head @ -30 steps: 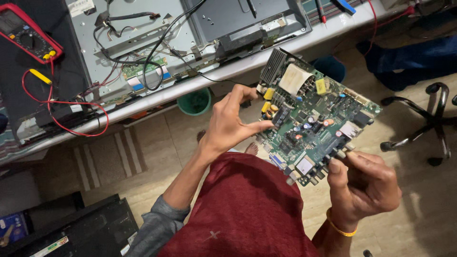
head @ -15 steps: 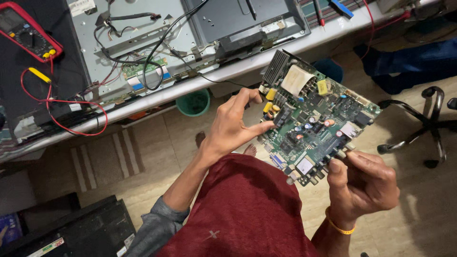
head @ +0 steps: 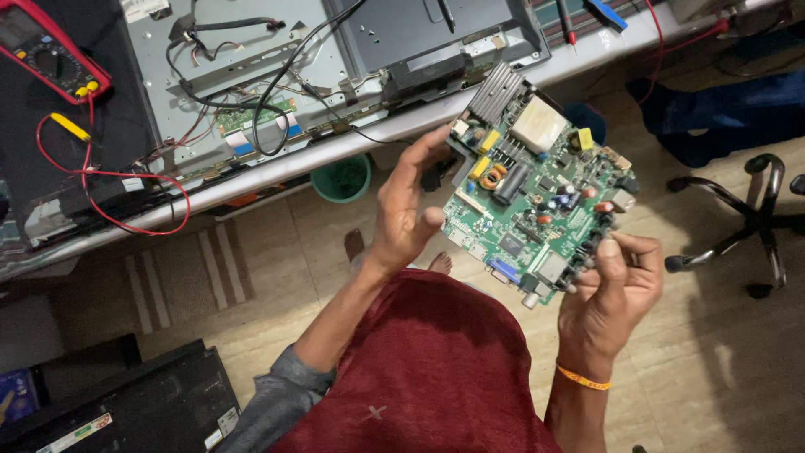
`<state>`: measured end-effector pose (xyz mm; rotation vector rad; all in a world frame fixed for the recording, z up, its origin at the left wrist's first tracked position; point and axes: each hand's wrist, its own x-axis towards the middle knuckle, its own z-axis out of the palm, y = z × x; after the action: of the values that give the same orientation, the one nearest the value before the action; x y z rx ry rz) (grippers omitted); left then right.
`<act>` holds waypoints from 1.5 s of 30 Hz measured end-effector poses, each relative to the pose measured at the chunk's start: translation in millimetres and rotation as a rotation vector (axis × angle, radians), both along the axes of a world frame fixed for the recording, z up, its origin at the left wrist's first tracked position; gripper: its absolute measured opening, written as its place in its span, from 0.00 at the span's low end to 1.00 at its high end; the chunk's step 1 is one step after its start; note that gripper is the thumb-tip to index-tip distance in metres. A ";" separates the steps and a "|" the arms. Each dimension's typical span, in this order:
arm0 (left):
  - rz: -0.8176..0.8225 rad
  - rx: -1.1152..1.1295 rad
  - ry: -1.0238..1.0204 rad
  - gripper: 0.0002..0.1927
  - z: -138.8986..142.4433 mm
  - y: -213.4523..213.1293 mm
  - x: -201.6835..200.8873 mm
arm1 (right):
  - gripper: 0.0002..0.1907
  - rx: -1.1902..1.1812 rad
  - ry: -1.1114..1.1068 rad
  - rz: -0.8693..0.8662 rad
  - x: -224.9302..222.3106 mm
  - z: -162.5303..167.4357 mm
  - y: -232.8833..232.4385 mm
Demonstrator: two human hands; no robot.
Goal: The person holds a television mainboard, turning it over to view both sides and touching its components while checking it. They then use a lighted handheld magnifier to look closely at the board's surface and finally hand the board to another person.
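Right now your right hand (head: 608,289) carries the board (head: 537,184): fingers pinched shut on its lower right edge, by the connector row. Your left hand (head: 407,210) is open, fingers spread, fingertips brushing the board's left edge, thumb out in front of it. No real grip on that side; the right hand takes the weight.

Board is green, held in the air over your lap, tilted, parts side up toward the camera. Long axis runs from the lower right, at your right hand, up and left toward the heatsink (head: 495,91) at its top corner. So the board lies up and left of the right hand, and directly right of the left palm. The left hand is nearer the heatsink end; the right is nearer the connectors.

Relative to the board: bench (head: 251,180) sits above and left of it, with an opened panel chassis (head: 277,75) and loose wires on top. Multimeter (head: 46,46) is far left of the board, red lead trailing off it. Green bucket (head: 341,178) is on the floor just left of the board, under the bench edge. Chair base (head: 750,218) is to its right.
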<state>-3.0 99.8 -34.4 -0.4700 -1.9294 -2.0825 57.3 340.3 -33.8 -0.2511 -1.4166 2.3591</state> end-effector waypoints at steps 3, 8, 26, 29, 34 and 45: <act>0.012 0.113 0.009 0.63 -9.0 6.8 -2.5 | 0.07 -0.127 -0.038 0.040 -0.4 -7.4 -10.3; -0.020 0.145 0.021 0.71 -15.2 7.9 -6.8 | 0.07 -0.192 -0.074 0.090 0.2 -19.4 -14.6; -0.059 0.364 -0.232 0.62 -80.2 20.2 -21.6 | 0.07 0.004 -0.406 0.324 17.7 -50.8 -12.4; -0.092 0.476 -0.311 0.57 -109.3 19.8 -19.1 | 0.07 0.153 -0.459 0.381 20.6 -59.9 -9.7; -0.109 0.534 -0.366 0.52 -143.8 19.3 -14.8 | 0.07 0.330 -0.532 0.475 30.2 -77.5 -13.6; -0.123 0.584 -0.497 0.45 -149.3 9.9 -20.5 | 0.15 1.129 -0.007 0.307 31.9 -107.9 -22.9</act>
<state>-23.5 109.7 -183.7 0.0700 -1.3929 -2.8959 89.2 317.5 -141.7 0.2875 -2.6305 1.3686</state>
